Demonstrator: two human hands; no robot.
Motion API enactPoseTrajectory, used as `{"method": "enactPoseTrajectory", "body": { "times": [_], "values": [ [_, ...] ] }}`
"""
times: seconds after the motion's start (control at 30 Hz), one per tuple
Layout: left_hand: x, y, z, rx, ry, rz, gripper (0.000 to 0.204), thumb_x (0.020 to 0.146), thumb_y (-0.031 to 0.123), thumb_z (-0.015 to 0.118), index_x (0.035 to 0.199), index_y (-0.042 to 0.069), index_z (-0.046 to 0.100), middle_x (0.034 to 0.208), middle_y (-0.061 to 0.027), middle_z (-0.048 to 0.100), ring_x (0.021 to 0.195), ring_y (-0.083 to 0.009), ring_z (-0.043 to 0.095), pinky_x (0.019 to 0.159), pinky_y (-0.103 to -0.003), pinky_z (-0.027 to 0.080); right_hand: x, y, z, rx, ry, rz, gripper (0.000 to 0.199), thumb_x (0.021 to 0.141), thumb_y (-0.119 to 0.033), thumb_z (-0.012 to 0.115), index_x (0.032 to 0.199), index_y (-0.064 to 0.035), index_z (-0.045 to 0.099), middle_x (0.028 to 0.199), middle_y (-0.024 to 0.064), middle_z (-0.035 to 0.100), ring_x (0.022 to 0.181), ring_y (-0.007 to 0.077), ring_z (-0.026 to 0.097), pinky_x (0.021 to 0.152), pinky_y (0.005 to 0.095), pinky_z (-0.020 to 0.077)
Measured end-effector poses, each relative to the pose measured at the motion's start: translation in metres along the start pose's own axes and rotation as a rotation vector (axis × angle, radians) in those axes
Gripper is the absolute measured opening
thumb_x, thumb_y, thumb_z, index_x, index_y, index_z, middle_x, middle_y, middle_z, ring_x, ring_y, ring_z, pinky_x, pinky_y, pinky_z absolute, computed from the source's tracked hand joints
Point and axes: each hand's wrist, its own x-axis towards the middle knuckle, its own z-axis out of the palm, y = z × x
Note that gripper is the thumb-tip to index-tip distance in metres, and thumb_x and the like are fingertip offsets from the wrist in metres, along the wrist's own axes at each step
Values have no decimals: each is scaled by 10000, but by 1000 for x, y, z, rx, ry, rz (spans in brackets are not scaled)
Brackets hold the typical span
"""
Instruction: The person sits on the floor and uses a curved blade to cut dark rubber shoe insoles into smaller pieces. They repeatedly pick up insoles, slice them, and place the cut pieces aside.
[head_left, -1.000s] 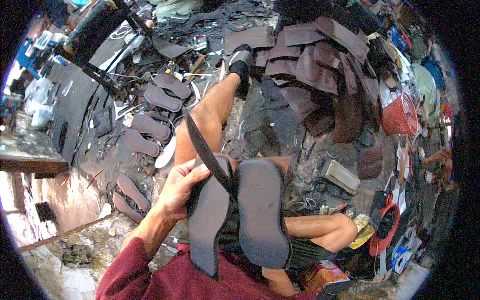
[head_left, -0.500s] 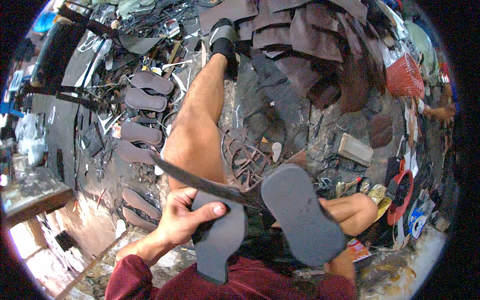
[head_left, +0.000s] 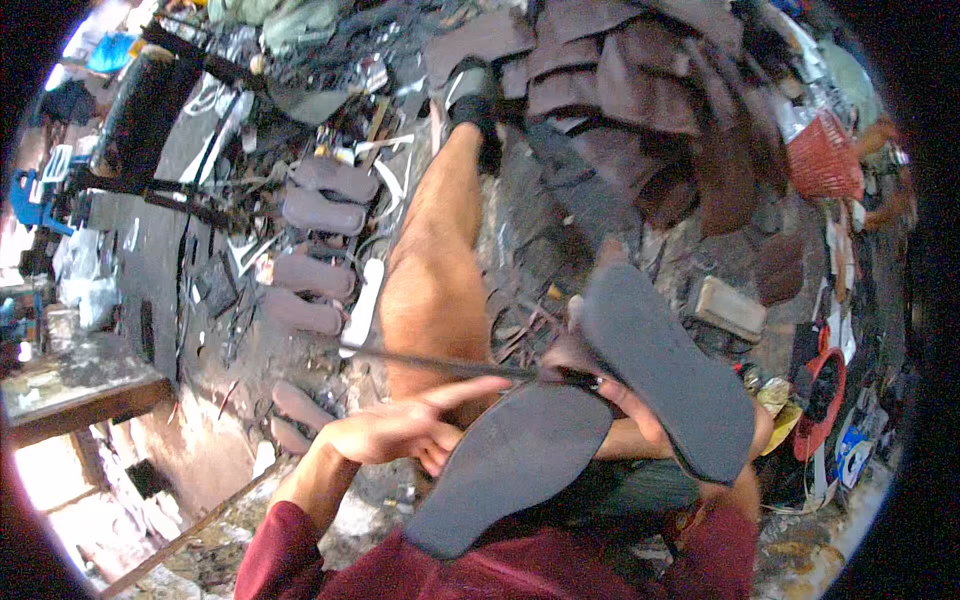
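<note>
grip: left hand [head_left: 400,432] lies with fingers spread on sole [head_left: 510,468], right hand [head_left: 600,385] clasps second sole [head_left: 665,370] | state: soles joined at strap [head_left: 440,365], apparently unfinished | left: row of soles [head_left: 310,275] on floor

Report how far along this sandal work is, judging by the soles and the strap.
Done: several cut soles lie in a row on the floor, left. In hand: the right hand, mostly hidden, holds one dark sole; a second sole lies across the lap; the left hand points along a thin dark strap meeting them. Left: the strap looks unattached, and brown leather pieces are piled up.
</note>
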Motion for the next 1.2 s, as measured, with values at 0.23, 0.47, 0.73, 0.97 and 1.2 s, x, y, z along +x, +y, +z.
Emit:
{"method": "enactPoseTrajectory", "body": {
  "times": [0.23, 0.47, 0.73, 0.97, 1.2],
  "values": [
    [88, -19, 83, -53, 350, 1123, 805, 881, 297, 723, 1494, 224, 207, 1473, -38, 274, 1324, -231, 331, 1102, -450, 258, -37, -30, 62, -54, 707, 114, 454, 906, 22, 576, 1352, -53, 541, 937, 111, 641, 718, 240, 573, 644, 340, 484],
    [136, 27, 114, -363, 845, 854, 364, 888, 277, 732, 1136, 52, 590, 971, -28, 634, 854, -152, 621, 781, -331, 533, -111, -34, 89, -62, 830, 274, 265, 937, -108, 541, 1128, 54, 626, 901, 184, 661, 725, 297, 622, 668, 358, 482],
    [133, -10, 86, -224, 863, 789, 330, 892, 247, 690, 1116, 30, 582, 967, -55, 639, 847, -178, 633, 778, -338, 545, -127, -32, 96, -120, 681, 405, 405, 870, -127, 641, 1272, -178, 636, 870, 96, 654, 704, 306, 650, 622, 406, 530],
    [114, -32, 76, 64, 944, 625, 417, 809, 231, 741, 1106, -8, 572, 1000, -89, 645, 839, -181, 630, 764, -348, 537, -65, -11, 77, -55, 512, 344, 414, 879, -56, 625, 1286, -124, 611, 808, 118, 632, 674, 294, 629, 570, 376, 498],
    [101, -32, 75, -44, 846, 581, 416, 797, 168, 751, 1116, -18, 558, 935, -103, 667, 759, -188, 659, 721, -327, 571, -40, -6, 79, 240, 585, 363, 366, 904, -7, 563, 1266, -25, 611, 841, 134, 626, 661, 261, 592, 674, 369, 511]
  ]
}}
